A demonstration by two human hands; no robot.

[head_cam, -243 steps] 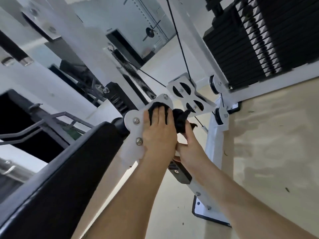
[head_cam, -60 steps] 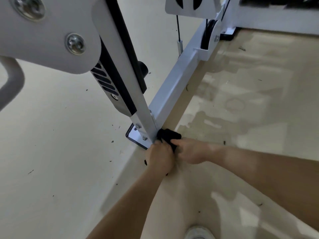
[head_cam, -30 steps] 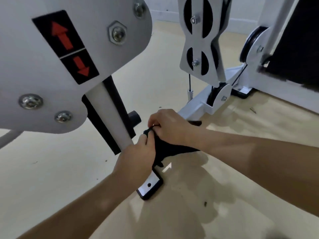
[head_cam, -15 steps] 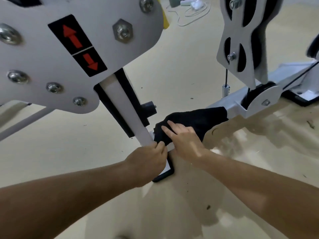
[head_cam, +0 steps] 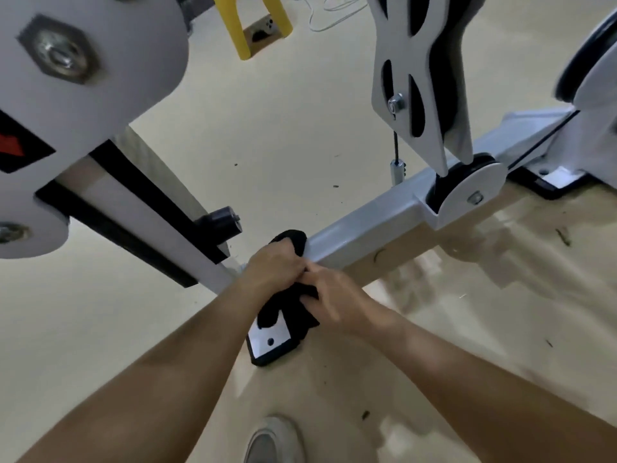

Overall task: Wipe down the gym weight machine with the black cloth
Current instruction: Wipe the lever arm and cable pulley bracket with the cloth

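Observation:
The black cloth is bunched at the near end of the weight machine's low white floor beam, where the slanted upright meets it. My left hand grips the cloth's upper part against the beam end. My right hand holds the lower part, fingers curled into the fabric just above the white foot plate. Part of the cloth is hidden under both hands.
A big white pivot plate with bolts hangs close at the upper left. A white pulley bracket and cable hang over the beam. A yellow stand is on the floor behind. My shoe is at the bottom edge. The beige floor looks wet at right.
The cloth, spread along the beam half a second ago, is now gathered at the beam's near end. My right hand went from flat on it to curled into it. The view tilted further down.

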